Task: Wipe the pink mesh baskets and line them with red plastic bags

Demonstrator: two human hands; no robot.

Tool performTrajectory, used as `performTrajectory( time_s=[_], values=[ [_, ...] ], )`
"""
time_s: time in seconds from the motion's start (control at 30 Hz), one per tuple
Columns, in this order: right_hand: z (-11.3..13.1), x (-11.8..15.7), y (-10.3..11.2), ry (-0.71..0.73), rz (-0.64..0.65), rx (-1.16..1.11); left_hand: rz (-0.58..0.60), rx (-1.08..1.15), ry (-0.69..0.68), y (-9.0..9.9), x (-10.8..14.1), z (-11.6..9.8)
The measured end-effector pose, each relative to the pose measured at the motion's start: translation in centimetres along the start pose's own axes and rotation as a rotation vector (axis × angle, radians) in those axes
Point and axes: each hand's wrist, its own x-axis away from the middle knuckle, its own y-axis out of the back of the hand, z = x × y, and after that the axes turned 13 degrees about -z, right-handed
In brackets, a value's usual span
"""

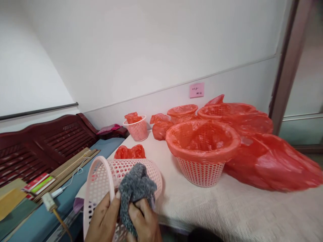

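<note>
A pink plastic basket with a perforated wall lies tipped on its side at the near edge of the table, its rim facing left. My left hand grips it near the rim, fingers bent around the wall. Bunched in my right hand is a fluffy grey cloth, pressed against the outside of the basket. Part of the basket's lower side is hidden behind my hands and the cloth. Just behind it lies a crumpled red plastic bag.
Right of my hands stands a pink basket lined with a red bag. More lined baskets and a loose red bag are on the table. A small basket stands at the back. A wooden bench is left.
</note>
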Motion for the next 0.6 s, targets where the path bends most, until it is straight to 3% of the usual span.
performTrajectory(
  time_s=[0.1, 0.23, 0.3, 0.37, 0.47, 0.53, 0.6],
  values=[
    [-2.8, -0.4, 0.9, 0.018, 0.008, 0.188, -0.095, 0.084, 0.110, -0.4, -0.2, -2.0],
    [-7.9, -2.4, 2.4, -0.245, -0.128, 0.436, -0.227, 0.171, 0.290, -0.4, -0.4, -3.5],
    [-8.2, -2.8, 2.4, -0.331, -0.165, 0.413, -0.212, 0.214, 0.366, -0.5, -0.9, -3.7],
    [-6.5, -2.3, 2.0, -0.334, -0.187, 0.297, -0.147, 0.317, 0.444, -1.0, -1.4, -3.9],
    [-1.4, -0.8, 0.9, -0.298, -0.146, 0.019, -0.075, 0.518, 0.553, -2.2, -2.1, -4.7],
    [1.8, 0.2, 0.2, -0.314, -0.133, -0.131, -0.105, 0.604, 0.540, -3.1, -2.2, -5.4],
    [3.7, 0.9, -0.3, -0.377, -0.167, -0.132, -0.115, 0.671, 0.494, -3.9, -2.3, -5.9]
  ],
)
